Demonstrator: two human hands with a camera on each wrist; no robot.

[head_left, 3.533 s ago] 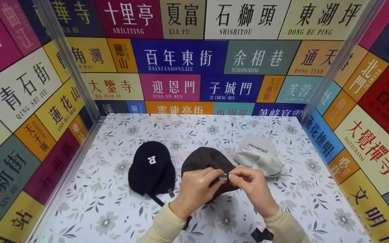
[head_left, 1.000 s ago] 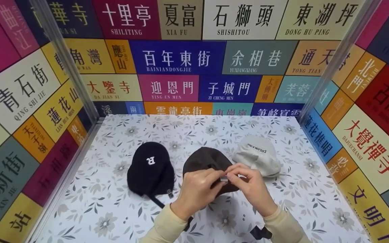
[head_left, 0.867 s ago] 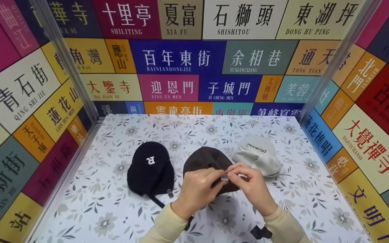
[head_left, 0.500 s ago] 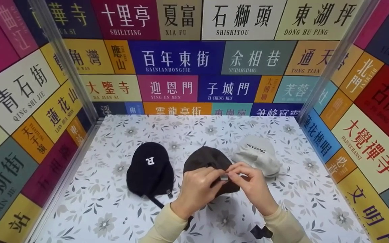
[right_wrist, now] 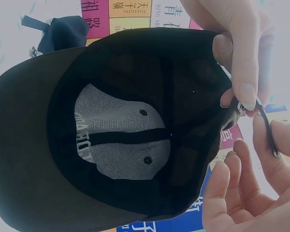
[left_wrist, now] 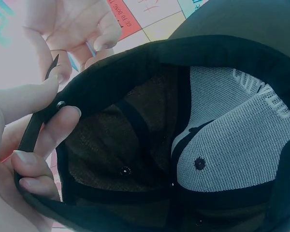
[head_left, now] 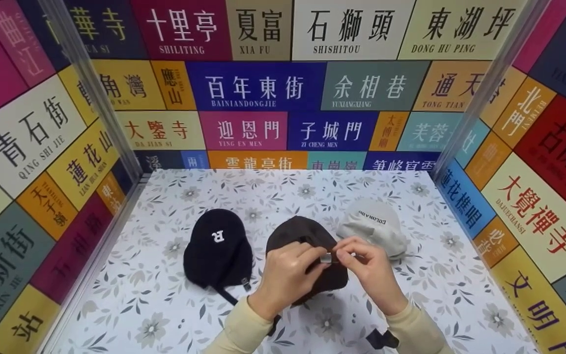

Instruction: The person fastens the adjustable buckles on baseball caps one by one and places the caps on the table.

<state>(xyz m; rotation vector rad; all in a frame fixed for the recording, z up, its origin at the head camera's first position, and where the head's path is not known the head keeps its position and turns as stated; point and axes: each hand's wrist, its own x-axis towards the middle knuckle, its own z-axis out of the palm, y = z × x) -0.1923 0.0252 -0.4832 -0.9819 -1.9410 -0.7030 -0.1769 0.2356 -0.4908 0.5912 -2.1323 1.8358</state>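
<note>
In the head view a dark brown cap (head_left: pixel 297 231) hangs at the centre, under both hands. The left hand (head_left: pixel 288 275) pinches its back band beside a small metal buckle (head_left: pixel 326 257). The right hand (head_left: pixel 374 273) holds the strap end just right of the buckle. Both wrist views look into the cap, at its mesh lining (left_wrist: pixel 232 140) and dark inner band (right_wrist: pixel 135 38). A narrow strap (right_wrist: pixel 268 126) runs between the fingers of the two hands in the right wrist view. The left thumb and fingers (left_wrist: pixel 34 104) grip the band near a small stud (left_wrist: pixel 61 104).
A black cap (head_left: pixel 216 246) with a white R lies on the left of the flowered tabletop (head_left: pixel 153 314), its strap trailing forward. Behind on the right sits a light grey cap (head_left: pixel 379 231). Walls of coloured name panels (head_left: pixel 258 86) surround the table.
The right hand has drawn slightly rightward from the buckle, leaving a small gap between the hands. More of the brown cap's lower part shows. The left hand holds almost the same place.
</note>
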